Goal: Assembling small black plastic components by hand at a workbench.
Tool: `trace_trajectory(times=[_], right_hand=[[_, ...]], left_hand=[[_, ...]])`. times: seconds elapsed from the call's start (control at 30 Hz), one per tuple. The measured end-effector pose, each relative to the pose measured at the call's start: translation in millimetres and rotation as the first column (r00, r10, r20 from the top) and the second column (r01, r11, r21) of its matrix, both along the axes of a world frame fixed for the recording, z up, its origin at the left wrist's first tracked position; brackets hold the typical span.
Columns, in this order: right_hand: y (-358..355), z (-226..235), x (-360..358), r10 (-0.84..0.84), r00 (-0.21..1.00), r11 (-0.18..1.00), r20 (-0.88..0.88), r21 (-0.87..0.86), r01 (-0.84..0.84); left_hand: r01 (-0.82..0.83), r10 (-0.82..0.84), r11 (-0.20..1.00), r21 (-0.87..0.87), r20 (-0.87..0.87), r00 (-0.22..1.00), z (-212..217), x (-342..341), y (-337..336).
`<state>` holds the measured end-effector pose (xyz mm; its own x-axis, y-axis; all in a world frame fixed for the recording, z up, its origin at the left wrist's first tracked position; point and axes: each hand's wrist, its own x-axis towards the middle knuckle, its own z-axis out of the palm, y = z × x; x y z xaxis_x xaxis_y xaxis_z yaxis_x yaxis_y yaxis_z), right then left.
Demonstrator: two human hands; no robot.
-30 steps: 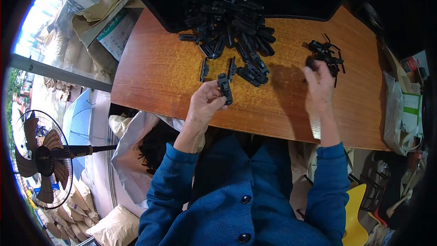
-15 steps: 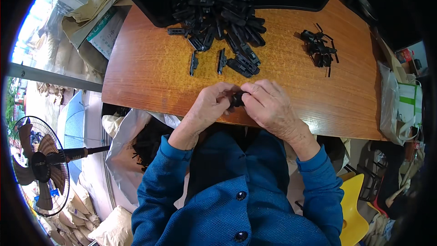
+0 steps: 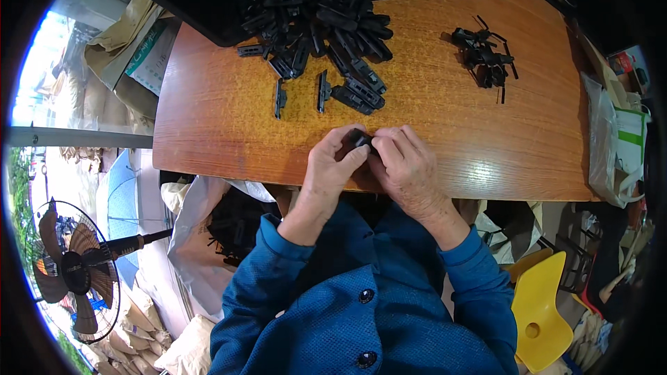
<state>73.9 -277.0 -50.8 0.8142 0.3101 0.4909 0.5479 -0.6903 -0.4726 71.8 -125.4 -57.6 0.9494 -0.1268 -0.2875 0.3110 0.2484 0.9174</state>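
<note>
My left hand (image 3: 335,165) and my right hand (image 3: 405,165) meet at the near edge of the wooden table (image 3: 208,125). Both pinch one small black plastic part (image 3: 360,140) between their fingertips; most of it is hidden by the fingers. A big heap of long black plastic pieces (image 3: 319,21) lies at the far middle of the table. Two single pieces (image 3: 280,97) lie apart just in front of it. A smaller cluster of thin black clip parts (image 3: 484,55) sits at the far right.
A standing fan (image 3: 73,267) is on the floor at the lower left. A bag of black parts (image 3: 229,226) sits under the table's left side. A yellow chair (image 3: 538,305) stands at the lower right, plastic bags (image 3: 615,146) hang at the right edge.
A second ago my right hand was at the small cluster on the right and my left held a piece alone. Both hands have since come together at the near edge on one part.
</note>
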Motion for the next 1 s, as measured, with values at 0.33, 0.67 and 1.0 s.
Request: trace_trajectory(times=[0.33, 0.67, 1.0], right_hand=[[-8.5, -12.9, 1.4, 0.180, 0.858, 0.756, -0.481, 0.625, 0.192], [-29.0, -2.4, 8.6, 0.275, 0.736, 0.763, -0.618, 0.606, 0.224], [-190.2, -14.6, 74.0, -0.572, 0.820, 0.799, 0.012, -0.217, 0.560]], left_hand=[[-0.049, 0.030, 0.994, 0.094, 0.188, 0.982, 23.7, 8.3, -13.4], [-0.002, -0.001, 0.999, 0.044, 0.066, 0.998, 30.5, 22.4, -17.4], [-0.205, -0.095, 0.674, 0.710, 0.358, 0.929, 24.6, 82.6, 48.2]])
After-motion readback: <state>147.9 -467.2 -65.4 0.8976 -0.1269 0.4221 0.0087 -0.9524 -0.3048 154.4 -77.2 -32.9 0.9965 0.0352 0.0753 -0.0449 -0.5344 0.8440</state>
